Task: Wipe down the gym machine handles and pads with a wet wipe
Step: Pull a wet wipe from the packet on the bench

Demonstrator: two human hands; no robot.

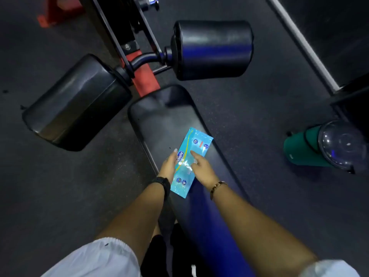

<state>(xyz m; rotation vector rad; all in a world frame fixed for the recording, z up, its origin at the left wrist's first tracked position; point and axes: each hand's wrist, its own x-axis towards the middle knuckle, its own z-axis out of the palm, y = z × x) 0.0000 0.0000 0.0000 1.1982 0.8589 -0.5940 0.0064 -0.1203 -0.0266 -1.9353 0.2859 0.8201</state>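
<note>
A light-blue pack of wet wipes (196, 143) lies on the long black bench pad (159, 120) of the gym machine. My left hand (168, 165) rests along the pack's left edge with straight fingers, steadying it. My right hand (201, 167) is on the pack's right side, index finger stretched toward the pack's middle, where a shiny flap (187, 163) shows. Whether the fingers pinch that flap I cannot tell. Two black roller pads sit beyond the bench: the left roller pad (73, 102) and the right roller pad (213, 48).
A green bottle with a clear domed lid (311, 146) lies on the dark rubber floor to the right. The machine's red and black frame (143, 76) runs between the rollers. A white stripe (299, 41) crosses the floor at the upper right.
</note>
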